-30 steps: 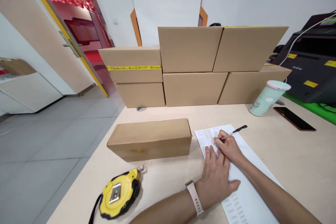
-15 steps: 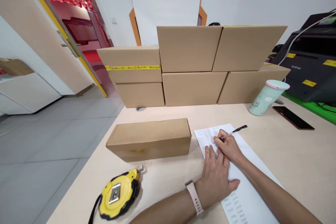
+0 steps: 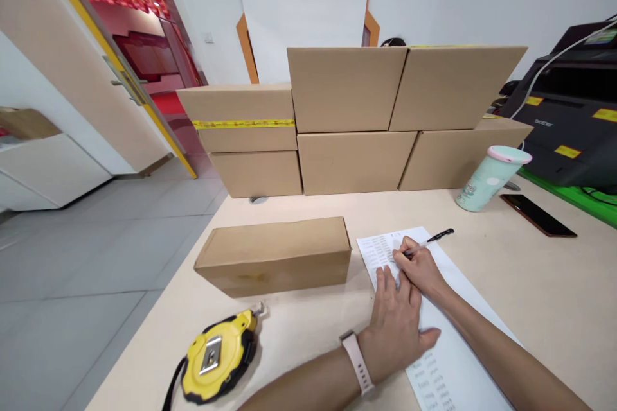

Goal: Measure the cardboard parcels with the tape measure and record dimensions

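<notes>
Head view, pen (image 3: 440, 235) in right hand (image 3: 422, 271), paper (image 3: 453, 356) beneath

Pale pink watch strap (image 3: 357, 361) with small holes, dark watch case (image 3: 347, 335), bare forearms (image 3: 306, 379)

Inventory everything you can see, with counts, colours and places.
Table: one, pale, centre
Stacked boxes: six visible, brown, back of table
Paper: one, white, front right
Long box: one, brown, beside paper
Tape measure: one, yellow, front left
Pen: one, black, over paper
Cup: one, mint, right
Phone: one, dark, beside cup
Printer: one, dark, far right
Panel: one, white, behind boxes
Door: one, pale, left
Watchband: one, pink, left wrist
Left hand: one, on paper
Right hand: one, holding pen
</notes>
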Motion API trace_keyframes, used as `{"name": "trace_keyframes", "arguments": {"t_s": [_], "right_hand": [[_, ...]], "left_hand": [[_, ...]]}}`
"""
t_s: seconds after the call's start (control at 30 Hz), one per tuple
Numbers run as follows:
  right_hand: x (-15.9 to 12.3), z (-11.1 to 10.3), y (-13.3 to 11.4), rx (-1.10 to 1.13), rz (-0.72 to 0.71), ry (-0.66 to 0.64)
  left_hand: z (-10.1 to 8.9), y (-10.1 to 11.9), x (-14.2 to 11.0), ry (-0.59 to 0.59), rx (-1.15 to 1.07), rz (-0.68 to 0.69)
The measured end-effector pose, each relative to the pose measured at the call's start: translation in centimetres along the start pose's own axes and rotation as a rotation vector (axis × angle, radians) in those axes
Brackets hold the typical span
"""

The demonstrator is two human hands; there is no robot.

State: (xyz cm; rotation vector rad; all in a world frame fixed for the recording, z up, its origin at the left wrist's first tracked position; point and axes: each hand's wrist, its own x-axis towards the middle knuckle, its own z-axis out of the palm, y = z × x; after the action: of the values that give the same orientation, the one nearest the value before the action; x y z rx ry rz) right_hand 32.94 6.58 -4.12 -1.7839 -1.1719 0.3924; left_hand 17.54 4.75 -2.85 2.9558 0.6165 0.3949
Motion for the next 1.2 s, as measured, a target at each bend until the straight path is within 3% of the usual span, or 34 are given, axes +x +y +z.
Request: {"name": "trace_keyframes", "arguments": {"t_s": [1.2], "right_hand": [[0.02, -0.07, 0.55, 0.003, 0.001, 0.005]], "left_hand": [[0.24, 0.00, 0.10, 0.033, 0.097, 0.015]]}}
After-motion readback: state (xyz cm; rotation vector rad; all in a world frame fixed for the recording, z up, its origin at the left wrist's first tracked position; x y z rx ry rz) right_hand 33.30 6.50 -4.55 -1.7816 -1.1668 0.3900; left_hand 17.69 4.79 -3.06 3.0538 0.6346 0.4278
